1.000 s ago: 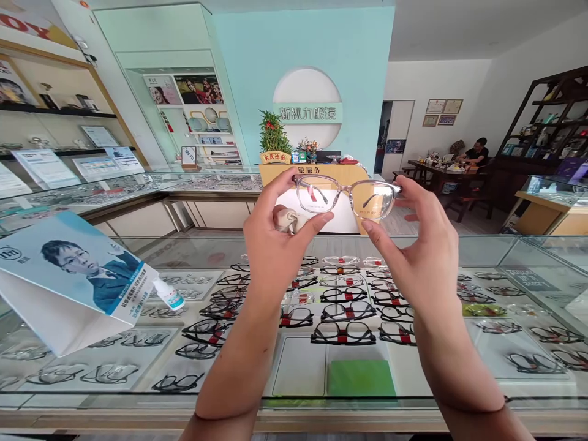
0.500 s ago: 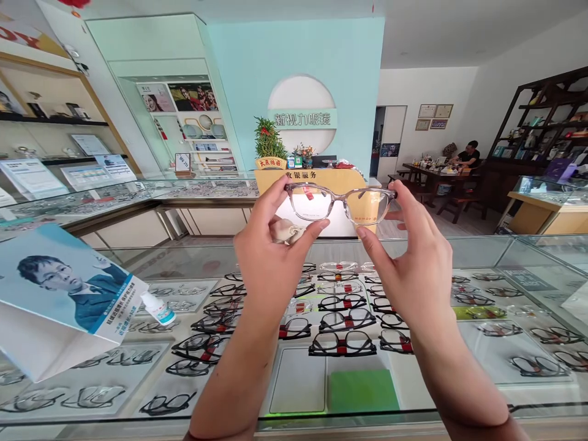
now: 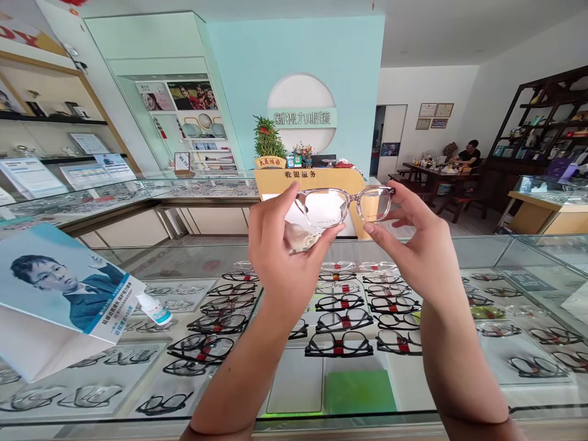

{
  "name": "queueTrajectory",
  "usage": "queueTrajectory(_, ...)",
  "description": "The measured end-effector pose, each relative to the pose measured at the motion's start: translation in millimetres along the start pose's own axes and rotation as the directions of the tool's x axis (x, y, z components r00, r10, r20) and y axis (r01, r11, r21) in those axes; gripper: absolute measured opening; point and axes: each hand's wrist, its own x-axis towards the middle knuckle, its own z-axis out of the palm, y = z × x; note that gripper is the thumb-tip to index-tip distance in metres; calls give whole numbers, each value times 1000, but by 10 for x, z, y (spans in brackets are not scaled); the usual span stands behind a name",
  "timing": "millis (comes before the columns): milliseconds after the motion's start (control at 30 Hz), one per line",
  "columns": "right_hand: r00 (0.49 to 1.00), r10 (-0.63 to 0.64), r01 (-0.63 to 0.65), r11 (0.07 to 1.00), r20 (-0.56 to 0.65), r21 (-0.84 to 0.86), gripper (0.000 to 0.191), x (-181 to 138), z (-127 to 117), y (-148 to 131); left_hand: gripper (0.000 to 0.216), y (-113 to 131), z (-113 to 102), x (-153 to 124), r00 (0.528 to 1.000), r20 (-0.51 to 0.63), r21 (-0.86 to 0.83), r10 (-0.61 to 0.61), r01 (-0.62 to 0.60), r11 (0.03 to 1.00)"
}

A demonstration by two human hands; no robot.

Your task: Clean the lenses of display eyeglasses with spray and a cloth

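Observation:
A pair of clear-framed eyeglasses (image 3: 353, 197) is held up in front of me, above the glass display counter, turned at an angle. My left hand (image 3: 287, 251) grips its left side between thumb and index finger. Tucked in the curled fingers of that hand is a crumpled pale cloth (image 3: 301, 237). My right hand (image 3: 416, 242) pinches the right end near the hinge, its thumb below the right lens. Faint print shows on both lenses. Below the hands, several dark-framed eyeglasses (image 3: 339, 345) with red tags lie in rows inside the counter.
On the counter's glass stand a folded cardboard sign (image 3: 59, 294) and a small white bottle (image 3: 155, 307) at the left. A green box (image 3: 361, 392) shows near the front edge. Farther back are a yellow-fronted desk (image 3: 271, 180) and a person (image 3: 469, 154) seated at a dark table.
The eyeglasses have turned: their left side has swung to the right and nearer me, with my left hand moving right. My right hand stays almost in place.

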Motion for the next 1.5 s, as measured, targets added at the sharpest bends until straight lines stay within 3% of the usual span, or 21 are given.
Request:
queueTrajectory(233,997,-65,63,997,-45,-43,67,-22,22,-26,74,-46,53,-25,1000,-2,-35,-14,14,999)
queueTrajectory(567,982,-160,145,978,-96,-149,59,-58,76,-216,73,-327,-79,162,958,179,-169,-222,253,953)
queueTrajectory(733,981,-169,151,975,-98,-164,59,-62,109,-197,77,-387,-73,162,965,190,-138,-183,211,968)
queueTrajectory(1000,995,-76,69,991,-64,-113,68,-49,106,-51,69,-186,-29,108,988,83,-53,-127,132,990)
queueTrajectory(1200,999,-31,30,999,-23,-41,70,-21,101,18,74,-153,0,61,1000,-2,-1,5,-5,1000)
queueTrajectory(1500,989,-127,115,982,-77,-147,65,-19,53,-41,74,-200,24,69,999,16,-3,-33,33,999)
